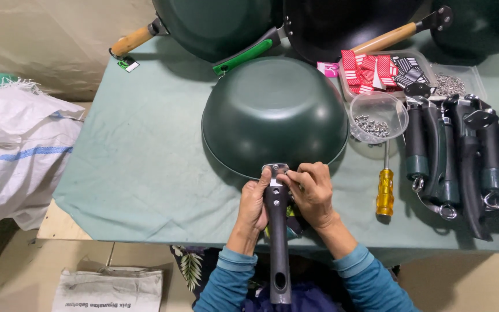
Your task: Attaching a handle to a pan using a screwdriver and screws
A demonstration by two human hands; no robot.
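A dark green pan [274,112] lies upside down on the green cloth-covered table [140,167]. A dark grey handle [278,237] runs from its near rim toward me, with a metal bracket [275,169] where it meets the pan. My left hand [254,205] grips the handle's left side just below the bracket. My right hand [313,190] rests on the right side, fingertips pinched at the bracket. Whether a screw sits between the fingers is hidden.
A yellow-handled screwdriver [384,188] lies right of my hands. A clear bowl of screws [378,118], a tray of red and white tags [376,70] and several loose dark handles [463,156] sit at the right. More pans [215,23] stand at the back. White sacks [12,144] lie left.
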